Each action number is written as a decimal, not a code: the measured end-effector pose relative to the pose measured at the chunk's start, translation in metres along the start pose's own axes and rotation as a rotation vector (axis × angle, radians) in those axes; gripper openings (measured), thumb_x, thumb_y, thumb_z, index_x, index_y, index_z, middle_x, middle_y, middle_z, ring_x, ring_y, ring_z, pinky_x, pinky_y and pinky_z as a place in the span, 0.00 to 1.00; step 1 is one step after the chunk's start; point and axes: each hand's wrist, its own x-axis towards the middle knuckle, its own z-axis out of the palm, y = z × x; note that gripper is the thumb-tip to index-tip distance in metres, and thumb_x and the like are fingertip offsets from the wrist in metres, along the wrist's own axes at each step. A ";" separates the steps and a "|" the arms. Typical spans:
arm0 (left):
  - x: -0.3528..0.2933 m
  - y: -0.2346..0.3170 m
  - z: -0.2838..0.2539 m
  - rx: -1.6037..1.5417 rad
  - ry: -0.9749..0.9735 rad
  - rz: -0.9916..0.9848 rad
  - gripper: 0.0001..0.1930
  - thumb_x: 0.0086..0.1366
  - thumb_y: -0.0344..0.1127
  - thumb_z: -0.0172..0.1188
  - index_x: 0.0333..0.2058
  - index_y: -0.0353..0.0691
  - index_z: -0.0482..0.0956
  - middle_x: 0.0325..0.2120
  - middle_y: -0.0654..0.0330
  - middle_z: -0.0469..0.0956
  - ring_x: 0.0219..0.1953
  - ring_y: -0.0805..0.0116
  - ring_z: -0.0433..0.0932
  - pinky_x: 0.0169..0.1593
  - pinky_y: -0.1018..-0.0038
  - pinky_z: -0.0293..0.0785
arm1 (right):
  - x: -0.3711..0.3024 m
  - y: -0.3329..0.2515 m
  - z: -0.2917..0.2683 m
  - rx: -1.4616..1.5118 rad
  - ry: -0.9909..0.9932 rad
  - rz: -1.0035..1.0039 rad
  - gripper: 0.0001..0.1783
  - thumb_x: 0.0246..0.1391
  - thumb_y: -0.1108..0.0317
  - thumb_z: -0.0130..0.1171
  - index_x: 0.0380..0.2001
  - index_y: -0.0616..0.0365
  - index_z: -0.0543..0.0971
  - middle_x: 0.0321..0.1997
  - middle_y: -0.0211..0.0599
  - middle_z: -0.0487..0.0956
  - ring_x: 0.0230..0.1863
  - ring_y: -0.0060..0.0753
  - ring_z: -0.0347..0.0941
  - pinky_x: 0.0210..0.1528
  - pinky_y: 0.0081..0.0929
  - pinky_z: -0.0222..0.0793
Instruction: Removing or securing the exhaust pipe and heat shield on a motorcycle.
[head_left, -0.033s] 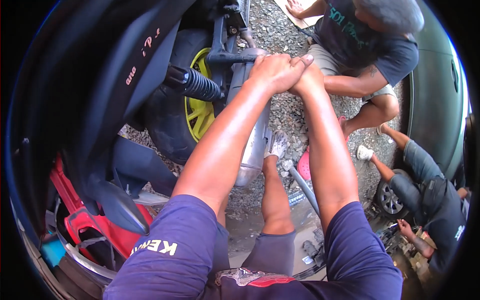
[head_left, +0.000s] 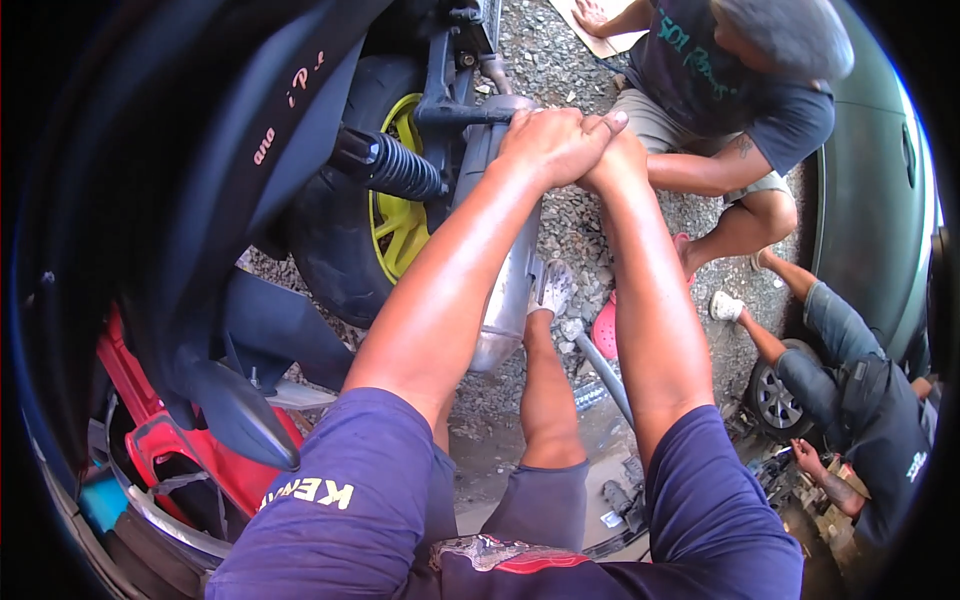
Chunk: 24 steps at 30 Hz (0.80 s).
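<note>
My left hand (head_left: 548,142) and my right hand (head_left: 617,160) are pressed together beside a motorcycle's rear wheel (head_left: 400,245), which has a yellow-green rim. Both hands are closed, and the left thumb lies over the right hand. Whatever they grip is hidden beneath them. At my left knuckles ends a black metal arm (head_left: 460,115) that crosses above the silver exhaust muffler (head_left: 500,335). My left forearm passes over the muffler. A black coil-spring shock absorber (head_left: 400,168) sits between the wheel and the muffler.
Opposite me a person in a dark shirt (head_left: 700,100) crouches on gravel, an arm close to my right hand. Another person (head_left: 860,400) sits at right by a green car (head_left: 870,200). A grey pipe (head_left: 606,375) and pink clog (head_left: 606,330) lie below. Red fairing (head_left: 210,450) is at lower left.
My hands stay in the same place. The crouching person's head has shifted slightly to the right.
</note>
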 end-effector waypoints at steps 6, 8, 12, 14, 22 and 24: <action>0.002 -0.002 0.010 0.007 -0.016 0.047 0.41 0.79 0.69 0.37 0.53 0.39 0.89 0.56 0.37 0.84 0.65 0.39 0.78 0.74 0.44 0.58 | -0.008 0.009 0.021 -0.043 0.182 -0.020 0.25 0.54 0.48 0.69 0.52 0.48 0.86 0.48 0.44 0.90 0.53 0.52 0.87 0.57 0.48 0.83; 0.002 -0.006 0.013 -0.007 -0.038 0.050 0.42 0.79 0.70 0.39 0.54 0.35 0.88 0.56 0.37 0.84 0.66 0.40 0.78 0.75 0.47 0.58 | -0.010 0.006 0.026 -0.008 0.217 0.034 0.23 0.59 0.50 0.65 0.52 0.49 0.85 0.46 0.43 0.90 0.51 0.53 0.88 0.56 0.47 0.83; 0.002 -0.012 0.017 0.042 0.036 0.099 0.42 0.79 0.70 0.39 0.57 0.36 0.86 0.57 0.37 0.83 0.66 0.40 0.78 0.75 0.48 0.58 | -0.011 0.002 0.027 -0.056 0.257 -0.050 0.21 0.62 0.52 0.64 0.53 0.48 0.86 0.51 0.44 0.90 0.54 0.49 0.87 0.59 0.46 0.82; -0.002 -0.007 0.014 0.049 0.048 0.112 0.42 0.79 0.70 0.39 0.58 0.36 0.86 0.58 0.38 0.83 0.66 0.41 0.78 0.74 0.48 0.58 | -0.011 0.006 0.029 -0.053 0.243 -0.050 0.21 0.62 0.52 0.64 0.54 0.48 0.86 0.52 0.44 0.90 0.55 0.49 0.87 0.60 0.46 0.82; 0.007 -0.016 0.018 0.045 0.012 0.078 0.47 0.77 0.73 0.39 0.52 0.27 0.86 0.53 0.35 0.85 0.64 0.37 0.79 0.73 0.48 0.60 | -0.009 -0.001 0.022 0.014 0.126 0.056 0.22 0.63 0.50 0.63 0.56 0.45 0.86 0.53 0.44 0.89 0.57 0.50 0.86 0.61 0.47 0.81; 0.007 -0.016 0.018 -0.012 0.000 0.081 0.52 0.75 0.76 0.39 0.50 0.21 0.85 0.52 0.32 0.85 0.64 0.35 0.79 0.74 0.48 0.59 | -0.010 -0.001 0.020 0.029 0.125 0.062 0.23 0.62 0.49 0.63 0.56 0.45 0.86 0.54 0.45 0.89 0.57 0.51 0.86 0.62 0.47 0.81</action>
